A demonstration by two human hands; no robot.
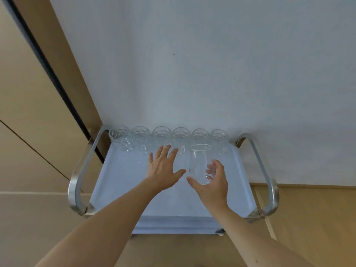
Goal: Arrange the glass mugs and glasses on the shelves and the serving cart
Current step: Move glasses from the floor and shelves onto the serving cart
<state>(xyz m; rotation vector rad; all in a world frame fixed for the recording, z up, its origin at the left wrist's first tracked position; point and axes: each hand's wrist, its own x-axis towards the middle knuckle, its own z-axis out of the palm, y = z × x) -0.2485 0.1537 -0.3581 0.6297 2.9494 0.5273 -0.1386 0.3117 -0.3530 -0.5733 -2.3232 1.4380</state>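
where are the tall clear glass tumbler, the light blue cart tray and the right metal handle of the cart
tall clear glass tumbler (198, 162), head view, middle of its wall
light blue cart tray (123, 182), head view, bare surface left of the hands
right metal handle of the cart (269, 176), head view, its outer bar

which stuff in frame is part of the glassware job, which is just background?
In the job:
- tall glass, held by right hand
- row of glass mugs along the cart's back edge
- serving cart, top tray
- left hand, open, fingers spread beside the glass

Background:
- wall
- wooden panels
- wooden floor
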